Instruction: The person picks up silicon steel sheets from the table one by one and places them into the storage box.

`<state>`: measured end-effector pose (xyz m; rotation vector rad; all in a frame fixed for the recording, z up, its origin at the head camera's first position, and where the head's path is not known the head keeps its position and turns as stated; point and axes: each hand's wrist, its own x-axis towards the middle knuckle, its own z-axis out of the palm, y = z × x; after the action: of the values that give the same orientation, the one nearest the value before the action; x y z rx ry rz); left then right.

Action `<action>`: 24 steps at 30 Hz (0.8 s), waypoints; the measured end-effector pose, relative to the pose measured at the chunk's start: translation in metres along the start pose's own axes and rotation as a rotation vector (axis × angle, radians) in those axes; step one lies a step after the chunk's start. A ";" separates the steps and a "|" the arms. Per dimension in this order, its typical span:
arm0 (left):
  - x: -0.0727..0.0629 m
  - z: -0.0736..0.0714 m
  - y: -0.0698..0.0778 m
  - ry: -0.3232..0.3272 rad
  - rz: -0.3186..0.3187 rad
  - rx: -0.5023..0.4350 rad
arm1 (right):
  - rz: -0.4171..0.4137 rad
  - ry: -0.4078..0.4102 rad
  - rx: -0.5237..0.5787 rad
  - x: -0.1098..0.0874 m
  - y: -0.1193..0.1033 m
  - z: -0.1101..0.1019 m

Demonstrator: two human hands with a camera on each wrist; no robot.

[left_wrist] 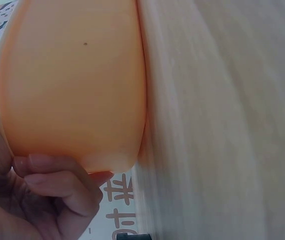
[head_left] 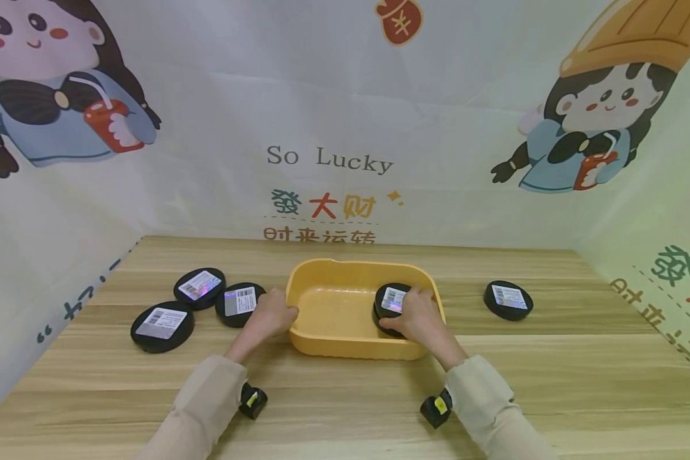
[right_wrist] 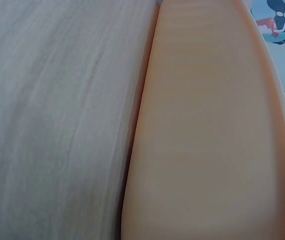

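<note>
Presently: left hand (head_left: 273,312) pinching rim of yellow tub (head_left: 345,349) | right hand (head_left: 420,314) gripping black disc (head_left: 388,301) beneath it | slack grip could drop disc

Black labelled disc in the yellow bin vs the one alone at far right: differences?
Place: the bin disc is inside the yellow bin; the far-right disc lies on the wood-grain tabletop.
Contact: the right hand grips the bin disc; no hand touches the far-right disc.
Visibility: that hand partly covers the bin disc; the far-right disc shows its whole top.
Shared: both are black and round, with a pale label facing up.
</note>
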<state>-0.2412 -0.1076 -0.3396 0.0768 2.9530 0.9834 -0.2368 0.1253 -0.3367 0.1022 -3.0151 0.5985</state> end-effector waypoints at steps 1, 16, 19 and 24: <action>0.000 0.000 0.000 0.002 0.003 0.002 | -0.006 0.006 -0.001 -0.001 0.000 0.000; 0.000 0.000 -0.001 -0.001 0.004 0.000 | -0.105 0.137 -0.025 -0.010 0.000 -0.013; 0.000 0.000 0.000 -0.001 0.008 0.004 | -0.147 0.176 -0.005 -0.011 0.004 -0.018; 0.000 0.000 0.000 -0.006 0.003 -0.003 | -0.172 0.215 0.055 -0.011 0.011 -0.025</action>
<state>-0.2416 -0.1074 -0.3392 0.0833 2.9471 0.9864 -0.2250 0.1455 -0.3189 0.2783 -2.7485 0.6310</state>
